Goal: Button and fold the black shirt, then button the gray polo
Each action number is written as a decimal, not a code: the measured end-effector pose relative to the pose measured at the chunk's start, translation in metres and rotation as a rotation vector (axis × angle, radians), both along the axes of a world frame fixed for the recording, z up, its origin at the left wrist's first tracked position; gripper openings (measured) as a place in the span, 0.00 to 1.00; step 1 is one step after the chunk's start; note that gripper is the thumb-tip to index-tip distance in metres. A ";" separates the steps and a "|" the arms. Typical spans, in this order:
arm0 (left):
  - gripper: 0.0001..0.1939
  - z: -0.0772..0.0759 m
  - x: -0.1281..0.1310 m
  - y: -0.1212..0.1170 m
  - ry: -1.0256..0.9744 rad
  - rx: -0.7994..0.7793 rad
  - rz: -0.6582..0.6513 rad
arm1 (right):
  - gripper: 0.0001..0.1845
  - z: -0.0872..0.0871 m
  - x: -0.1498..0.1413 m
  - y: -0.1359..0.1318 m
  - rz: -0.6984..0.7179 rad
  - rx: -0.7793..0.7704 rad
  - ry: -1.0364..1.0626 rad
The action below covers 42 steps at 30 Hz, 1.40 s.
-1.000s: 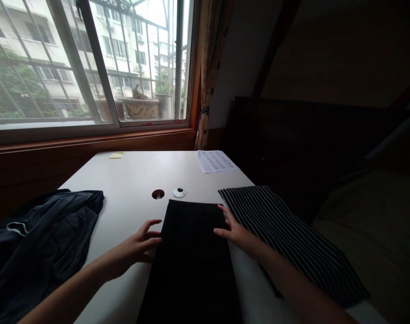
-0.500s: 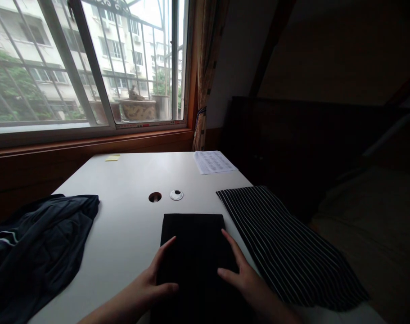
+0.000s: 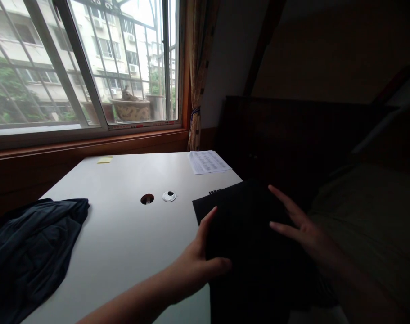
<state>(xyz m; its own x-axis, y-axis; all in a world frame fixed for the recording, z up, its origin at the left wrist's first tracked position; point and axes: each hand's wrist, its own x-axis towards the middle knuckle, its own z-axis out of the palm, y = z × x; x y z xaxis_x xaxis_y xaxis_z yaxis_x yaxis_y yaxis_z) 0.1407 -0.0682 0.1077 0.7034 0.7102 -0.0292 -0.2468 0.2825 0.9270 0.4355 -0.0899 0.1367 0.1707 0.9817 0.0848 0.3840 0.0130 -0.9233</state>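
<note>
One black cloth (image 3: pixel 245 238) | plain, flat, straight-edged | hands (image 3: pixel 193 263) spread, gripping its opposite sides

Room: looked like part of a home
Window (image 3: pixel 86 63): faced apartment buildings (image 3: pixel 106 47), with a flowerpot (image 3: pixel 132 109) outside
Curtain (image 3: pixel 197 76): hung patterned, tied back
Desk (image 3: pixel 123 243): stood near the window, bearing papers (image 3: pixel 209 162)

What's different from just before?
The black cloth went right and now hides most of the striped cloth. The left hand and right hand moved right with it, neither visibly letting go. The papers, yellow note and dark garment stayed on the white table.
</note>
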 end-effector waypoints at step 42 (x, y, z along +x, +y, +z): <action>0.43 -0.087 0.146 0.018 -0.001 -0.361 0.067 | 0.39 -0.062 0.140 0.015 -0.172 -0.386 0.102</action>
<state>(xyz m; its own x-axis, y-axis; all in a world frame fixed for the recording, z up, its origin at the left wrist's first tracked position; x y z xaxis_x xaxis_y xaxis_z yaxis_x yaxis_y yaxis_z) 0.2866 -0.0503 0.0205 0.6556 0.6989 -0.2858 -0.2764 0.5744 0.7705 0.5760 -0.0750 0.0750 0.3229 0.8946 -0.3087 0.2565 -0.3967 -0.8814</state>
